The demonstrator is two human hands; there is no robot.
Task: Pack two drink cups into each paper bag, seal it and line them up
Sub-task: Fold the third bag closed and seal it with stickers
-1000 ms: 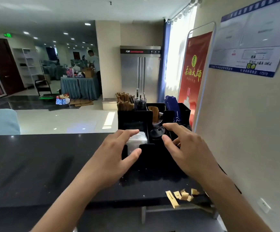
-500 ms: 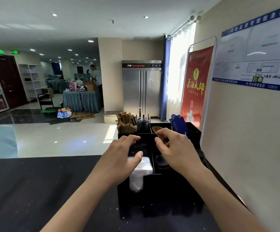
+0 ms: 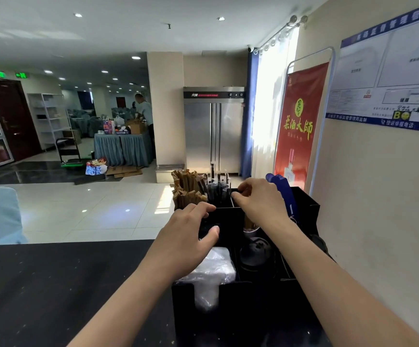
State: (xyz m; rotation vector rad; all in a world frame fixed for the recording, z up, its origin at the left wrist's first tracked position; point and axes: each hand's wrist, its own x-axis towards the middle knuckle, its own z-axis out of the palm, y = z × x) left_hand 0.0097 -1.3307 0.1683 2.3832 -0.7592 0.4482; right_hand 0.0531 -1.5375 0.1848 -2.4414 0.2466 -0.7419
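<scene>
1. While reaching over black compartmented plastic organizer (image 3: pixel 306 209) on dark counter (image 3: pixel 53 284): left hand (image 3: pixel 185 239) spread, fingers apart, holding nothing.
2. Right hand (image 3: pixel 261 199) at back compartment, fingertips curled; grip unclear.
3. Drink cups, paper bags: none visible.

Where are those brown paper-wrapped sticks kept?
The brown wrapped sticks stand upright in the black organizer's back-left compartment, beside the dark straws, just beyond the left hand.

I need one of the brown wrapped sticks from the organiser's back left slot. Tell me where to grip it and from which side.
Pinch the top end of one brown stick from above: they stand upright and packed, only tops clear of the black organiser. The left hand is nearest.
</scene>
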